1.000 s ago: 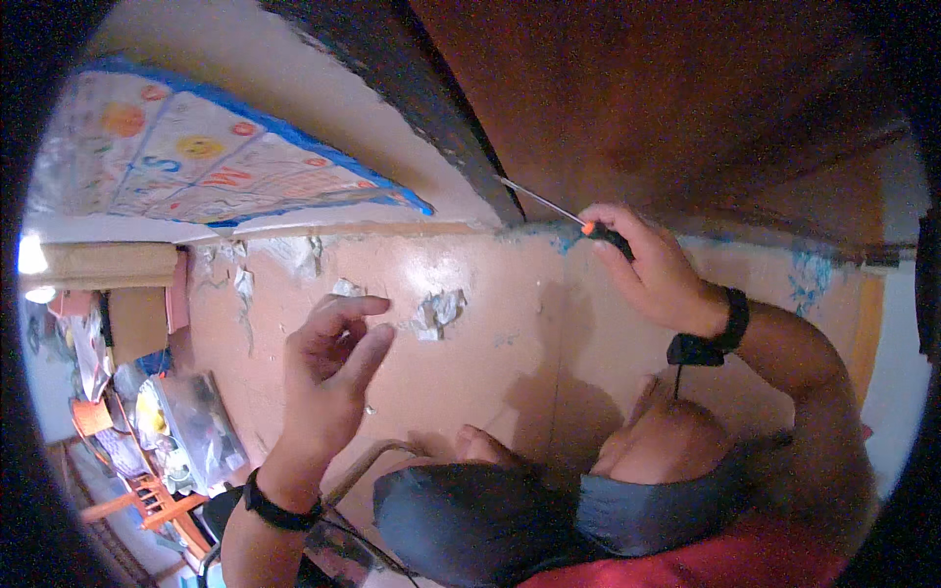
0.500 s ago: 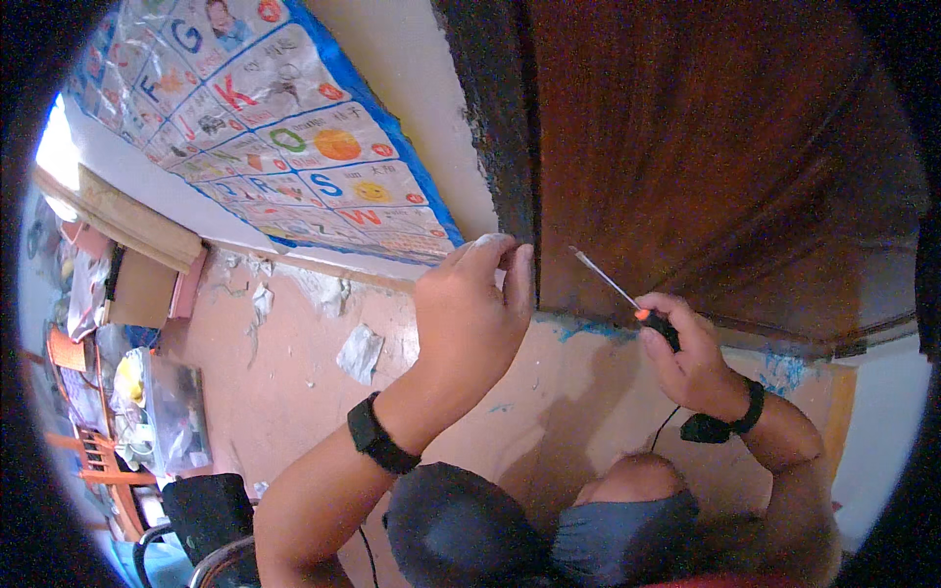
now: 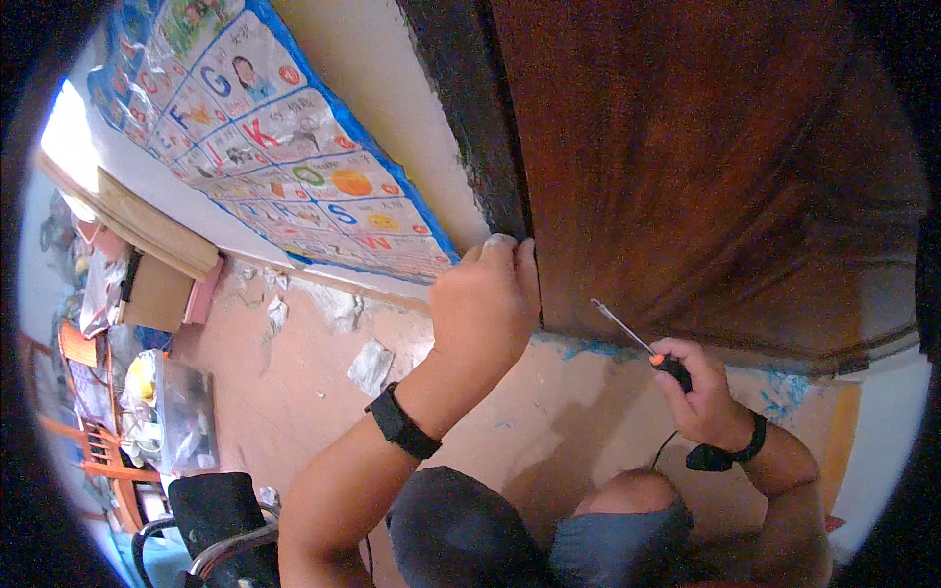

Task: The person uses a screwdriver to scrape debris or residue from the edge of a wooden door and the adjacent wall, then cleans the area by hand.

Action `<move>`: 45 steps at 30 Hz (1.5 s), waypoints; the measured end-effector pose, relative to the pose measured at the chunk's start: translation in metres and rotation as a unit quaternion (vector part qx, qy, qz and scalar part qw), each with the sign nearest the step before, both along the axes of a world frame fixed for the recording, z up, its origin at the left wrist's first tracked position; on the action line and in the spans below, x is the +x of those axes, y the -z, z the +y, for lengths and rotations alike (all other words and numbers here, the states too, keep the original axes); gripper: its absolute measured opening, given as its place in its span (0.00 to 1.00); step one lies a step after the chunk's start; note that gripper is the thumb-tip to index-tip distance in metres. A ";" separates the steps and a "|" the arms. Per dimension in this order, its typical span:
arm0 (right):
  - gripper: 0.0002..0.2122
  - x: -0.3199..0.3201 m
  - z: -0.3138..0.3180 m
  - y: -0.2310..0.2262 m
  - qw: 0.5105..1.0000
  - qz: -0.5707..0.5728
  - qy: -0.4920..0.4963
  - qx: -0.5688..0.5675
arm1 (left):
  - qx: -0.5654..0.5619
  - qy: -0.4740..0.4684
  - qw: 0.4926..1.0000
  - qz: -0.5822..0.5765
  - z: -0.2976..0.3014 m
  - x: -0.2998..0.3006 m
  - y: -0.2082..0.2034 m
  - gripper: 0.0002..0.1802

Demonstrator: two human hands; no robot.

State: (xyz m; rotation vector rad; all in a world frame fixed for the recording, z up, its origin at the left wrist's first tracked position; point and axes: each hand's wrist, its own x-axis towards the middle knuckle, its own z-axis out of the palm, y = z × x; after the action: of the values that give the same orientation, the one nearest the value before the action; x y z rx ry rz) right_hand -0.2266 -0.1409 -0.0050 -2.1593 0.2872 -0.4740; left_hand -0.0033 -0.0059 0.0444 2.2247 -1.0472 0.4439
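My right hand grips a screwdriver by its black and orange handle. Its metal shaft points up and left, in front of the dark brown wooden door, and the tip appears apart from the wood. Higher and to the left, my left hand has its fingers curled together against the dark door frame, near the gap beside the door. Whatever those fingers may pinch is hidden behind them. A black band is on each wrist.
A blue-edged alphabet poster hangs on the wall left of the frame. Crumpled white scraps lie on the pinkish floor. A clear plastic bin, cardboard boxes and a black-padded chair stand at the left. My knees are below.
The whole view has shifted and tilted slightly. My left fingers have curled in closer at the frame. My right hand, with the screwdriver, sits slightly lower and further right in the picture.
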 end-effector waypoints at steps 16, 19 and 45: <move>0.13 -0.004 -0.008 0.000 0.999 -0.007 -0.037 0.002 | -0.011 0.036 0.999 0.015 -0.001 -0.002 0.001 0.08; 0.13 -0.003 -0.006 -0.001 0.999 -0.013 -0.034 -0.001 | -0.030 0.058 0.998 -0.009 0.003 0.002 -0.005 0.05; 0.14 0.001 -0.004 -0.028 0.998 -0.054 -0.043 0.003 | 0.122 -0.017 0.913 -0.389 0.011 0.013 -0.054 0.28</move>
State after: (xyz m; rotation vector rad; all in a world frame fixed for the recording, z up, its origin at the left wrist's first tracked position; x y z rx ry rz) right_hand -0.2260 -0.1447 0.0229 -2.1228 0.1347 -0.5373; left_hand 0.0100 0.0050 0.0980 2.3187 -1.5194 1.3562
